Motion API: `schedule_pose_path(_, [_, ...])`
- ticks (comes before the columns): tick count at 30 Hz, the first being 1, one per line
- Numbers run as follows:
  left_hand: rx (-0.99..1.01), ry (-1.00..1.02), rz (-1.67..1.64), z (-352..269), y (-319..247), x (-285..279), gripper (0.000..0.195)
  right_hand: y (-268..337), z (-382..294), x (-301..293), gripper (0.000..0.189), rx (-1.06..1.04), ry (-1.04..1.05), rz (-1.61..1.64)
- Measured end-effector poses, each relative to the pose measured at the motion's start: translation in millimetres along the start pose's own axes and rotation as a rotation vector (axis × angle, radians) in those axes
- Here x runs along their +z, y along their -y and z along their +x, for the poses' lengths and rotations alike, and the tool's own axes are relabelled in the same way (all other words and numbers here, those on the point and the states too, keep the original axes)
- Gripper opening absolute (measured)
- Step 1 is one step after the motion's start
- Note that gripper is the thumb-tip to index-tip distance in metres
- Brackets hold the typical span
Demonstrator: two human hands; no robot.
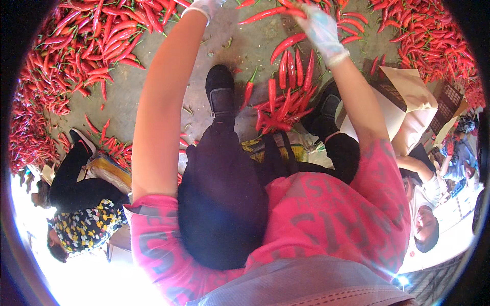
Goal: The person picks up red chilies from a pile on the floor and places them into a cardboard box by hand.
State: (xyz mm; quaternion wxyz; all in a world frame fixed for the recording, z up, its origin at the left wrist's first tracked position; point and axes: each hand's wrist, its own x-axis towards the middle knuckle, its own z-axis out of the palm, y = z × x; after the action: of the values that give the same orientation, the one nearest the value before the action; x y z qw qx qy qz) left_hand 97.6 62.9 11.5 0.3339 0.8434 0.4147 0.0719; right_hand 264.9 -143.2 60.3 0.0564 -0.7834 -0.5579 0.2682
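My left hand (203, 8), in a thin white glove, reaches to the top edge of the view. Its fingers are cut off there, so what it holds cannot be told. My right hand (321, 32), in a similar glove, is closed around long red chili peppers (264, 15) at the top, right of centre. Below it, a loose group of red chili peppers (285, 105) with some green stems lies on the concrete floor between my black shoes. A single red chili (249, 88) with a green stem lies to their left.
Large heaps of red chilies spread at left (69, 57) and right (428, 34). A brown cardboard box (405, 103) stands right of my leg, with a dark plastic crate (448, 103) beyond. Co-workers sit at far left (88, 225) and right (425, 199).
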Motion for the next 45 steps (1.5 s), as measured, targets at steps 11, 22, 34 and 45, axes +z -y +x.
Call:
schedule_pose_path(11, [-0.003, 0.292, 0.006, -49.3, -65.3, 24.7, 0.030, -35.2, -64.8, -22.0, 0.037, -0.082, 0.681, 0.466])
schedule_pose_path(22, [0.371, 0.307, 0.731, -68.3, -52.8, 65.1, 0.032, -31.3, -74.7, 60.0, 0.020, -0.243, 0.225, -0.097])
schedule_pose_path(34, [0.523, 0.310, 0.454, -51.5, -48.8, 41.7, 0.033, -79.0, 60.6, -48.0, 0.033, 0.161, -0.305, -0.072])
schedule_pose_path(45, [0.622, 0.311, 0.702, -17.1, -61.8, 99.4, 0.027, -86.7, 78.6, -4.2, 0.026, 0.022, -0.253, -0.214])
